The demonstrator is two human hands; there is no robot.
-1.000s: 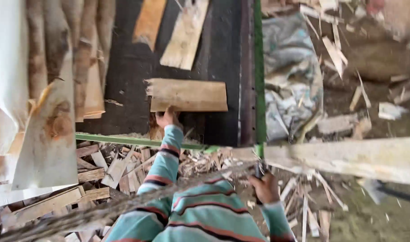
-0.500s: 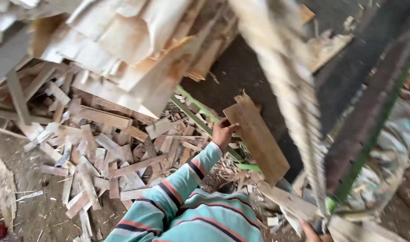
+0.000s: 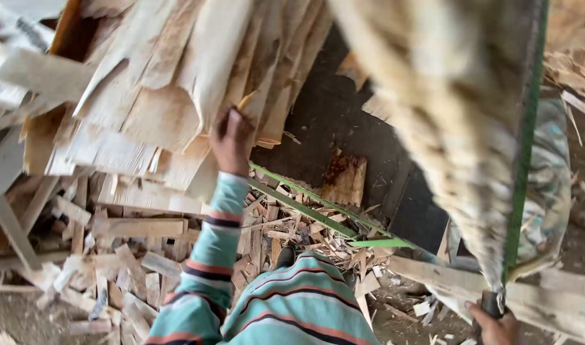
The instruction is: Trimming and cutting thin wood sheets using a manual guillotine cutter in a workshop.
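A big stack of thin wood sheets (image 3: 158,96) leaned over the floor of scraps (image 3: 113,255). A moment before, the left hand (image 3: 232,140) held one small board by the dark belt; now it was pressed against the stack, fingers curled on a sheet's edge. The right hand (image 3: 494,326) gripped a dark handle (image 3: 491,303) low down.
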